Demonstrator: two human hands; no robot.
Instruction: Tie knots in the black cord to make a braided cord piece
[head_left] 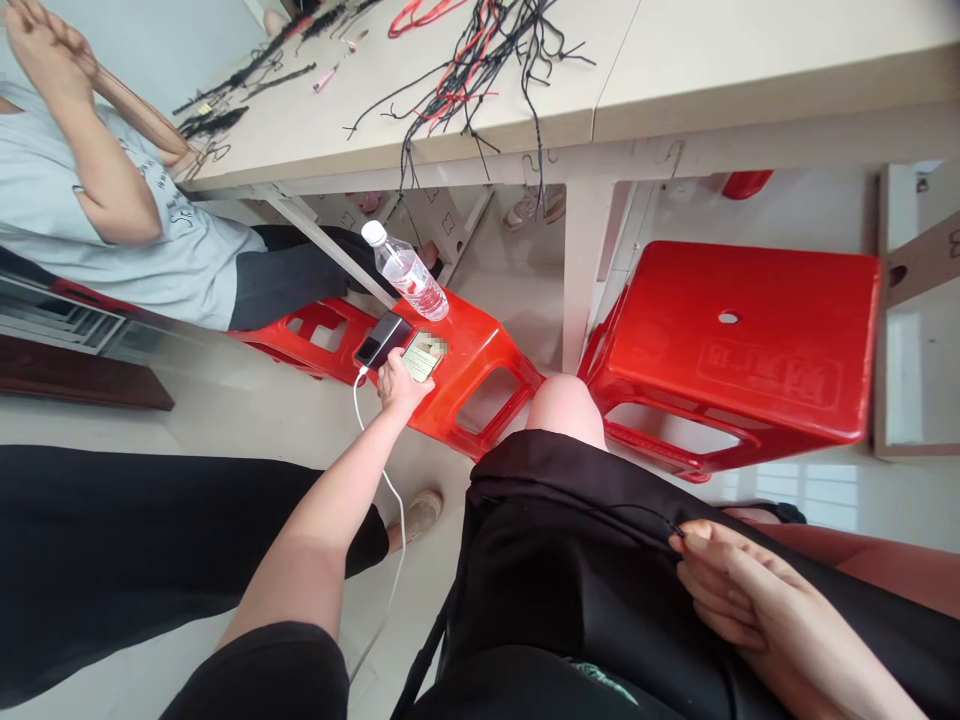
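My left hand [401, 388] reaches out to a red stool [469, 340], its fingers closed round the near edge of a phone [423, 356] with a lit screen. Beside the phone lies a dark box-shaped device [382, 340] with a white cable [397, 510] plugged in. A clear water bottle [409, 275] with a white cap stands on the same stool. Over my lap, my right hand [739, 585] pinches the end of a thin black braided cord [637, 507]. The cord's other end is lost against my black clothing.
Black and red knotted cords [480, 70] lie on the pale table [675, 60], some hanging over its edge. Another red stool [742, 340] stands at the right. A seated person [127, 210] is at the far left; another person's dark-clothed leg [187, 540] is nearer.
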